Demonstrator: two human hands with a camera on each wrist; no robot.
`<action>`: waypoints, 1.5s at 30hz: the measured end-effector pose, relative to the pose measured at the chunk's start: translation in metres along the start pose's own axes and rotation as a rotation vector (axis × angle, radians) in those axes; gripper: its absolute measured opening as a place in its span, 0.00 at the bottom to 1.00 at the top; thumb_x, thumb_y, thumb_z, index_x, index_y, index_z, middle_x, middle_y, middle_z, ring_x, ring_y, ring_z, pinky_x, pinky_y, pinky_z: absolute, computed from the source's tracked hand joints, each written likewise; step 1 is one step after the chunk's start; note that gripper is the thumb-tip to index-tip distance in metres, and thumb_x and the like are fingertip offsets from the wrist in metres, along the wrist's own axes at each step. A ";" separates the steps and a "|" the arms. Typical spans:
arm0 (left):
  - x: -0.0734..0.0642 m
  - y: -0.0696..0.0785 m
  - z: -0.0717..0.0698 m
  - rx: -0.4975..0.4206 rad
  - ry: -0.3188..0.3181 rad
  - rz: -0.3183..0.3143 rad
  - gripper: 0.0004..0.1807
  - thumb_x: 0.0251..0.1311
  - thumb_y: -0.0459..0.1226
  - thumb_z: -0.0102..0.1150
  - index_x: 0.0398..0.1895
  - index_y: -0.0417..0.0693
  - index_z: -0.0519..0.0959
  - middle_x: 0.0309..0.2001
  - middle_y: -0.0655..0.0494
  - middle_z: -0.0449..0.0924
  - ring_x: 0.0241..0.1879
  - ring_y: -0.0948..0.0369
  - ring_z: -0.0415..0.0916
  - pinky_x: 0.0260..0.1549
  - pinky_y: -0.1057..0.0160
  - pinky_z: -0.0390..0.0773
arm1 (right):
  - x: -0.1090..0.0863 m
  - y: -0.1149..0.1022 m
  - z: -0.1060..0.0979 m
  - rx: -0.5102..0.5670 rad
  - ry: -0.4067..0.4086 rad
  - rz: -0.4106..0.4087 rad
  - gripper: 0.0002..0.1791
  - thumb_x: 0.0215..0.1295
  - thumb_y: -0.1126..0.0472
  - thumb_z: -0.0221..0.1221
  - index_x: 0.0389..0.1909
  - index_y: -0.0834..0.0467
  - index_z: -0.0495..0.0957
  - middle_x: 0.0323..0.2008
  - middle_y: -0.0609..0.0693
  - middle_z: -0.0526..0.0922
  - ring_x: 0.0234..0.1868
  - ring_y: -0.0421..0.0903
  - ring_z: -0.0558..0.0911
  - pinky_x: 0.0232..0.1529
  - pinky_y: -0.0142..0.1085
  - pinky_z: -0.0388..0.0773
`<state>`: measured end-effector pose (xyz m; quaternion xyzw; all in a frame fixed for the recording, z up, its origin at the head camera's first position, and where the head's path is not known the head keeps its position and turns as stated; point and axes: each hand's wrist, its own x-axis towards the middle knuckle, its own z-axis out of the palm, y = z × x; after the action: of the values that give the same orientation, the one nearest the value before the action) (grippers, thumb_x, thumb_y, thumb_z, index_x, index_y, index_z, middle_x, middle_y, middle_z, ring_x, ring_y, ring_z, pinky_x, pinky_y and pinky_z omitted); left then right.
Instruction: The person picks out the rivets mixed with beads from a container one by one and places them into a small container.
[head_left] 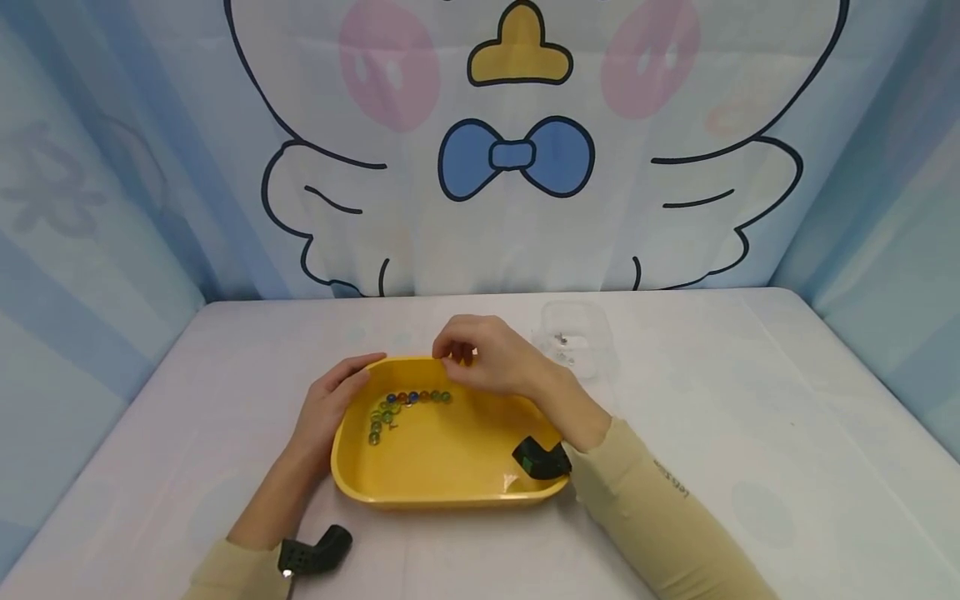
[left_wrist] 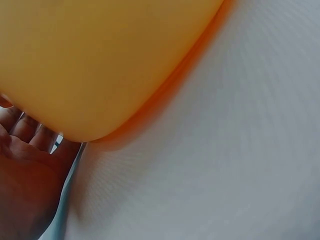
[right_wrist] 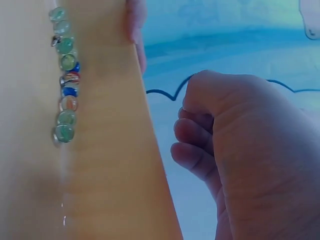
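Note:
A yellow tray [head_left: 465, 467] stands on the table, with several glass marbles [head_left: 413, 397] lined along its back and left inner edges. They are green, blue and orange. Beside them lies a tiny metal bit [head_left: 392, 427]. My left hand [head_left: 333, 396] holds the tray's back left corner, its fingers along the outer wall and its thumb by the rim. Over the back rim, my right hand [head_left: 487, 350] has its fingers curled. In the right wrist view, the curled fingers [right_wrist: 191, 131] stand just outside the tray wall. No object shows in them; the thumb tip is hidden.
Behind the tray, to the right, sits a clear plastic box [head_left: 581, 329] with small silvery bits inside. A pale cloth covers the table [head_left: 750, 400], and printed curtains [head_left: 517, 242] close off the back and both sides.

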<state>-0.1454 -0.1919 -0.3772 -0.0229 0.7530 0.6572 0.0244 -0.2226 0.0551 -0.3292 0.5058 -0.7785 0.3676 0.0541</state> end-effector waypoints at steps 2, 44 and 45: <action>0.000 0.000 0.001 -0.005 -0.004 0.001 0.22 0.80 0.43 0.41 0.70 0.45 0.71 0.69 0.52 0.69 0.68 0.59 0.64 0.68 0.63 0.62 | -0.002 0.000 -0.001 0.010 0.024 -0.005 0.06 0.60 0.73 0.63 0.38 0.64 0.82 0.35 0.50 0.82 0.33 0.41 0.76 0.36 0.29 0.80; -0.002 0.000 -0.001 -0.009 -0.021 -0.007 0.23 0.80 0.44 0.41 0.71 0.47 0.70 0.70 0.54 0.68 0.67 0.59 0.65 0.66 0.67 0.64 | -0.049 0.020 -0.077 -0.112 0.309 0.298 0.06 0.63 0.72 0.61 0.38 0.64 0.83 0.35 0.53 0.84 0.33 0.47 0.77 0.37 0.34 0.77; -0.001 0.000 -0.001 -0.010 -0.020 -0.007 0.23 0.80 0.44 0.41 0.71 0.47 0.70 0.70 0.54 0.68 0.67 0.59 0.65 0.66 0.67 0.64 | -0.050 0.022 -0.078 -0.120 0.307 0.309 0.06 0.64 0.72 0.61 0.39 0.64 0.83 0.35 0.53 0.84 0.33 0.47 0.77 0.37 0.34 0.77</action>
<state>-0.1441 -0.1930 -0.3771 -0.0191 0.7493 0.6611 0.0342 -0.2389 0.1463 -0.3067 0.3144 -0.8498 0.3974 0.1450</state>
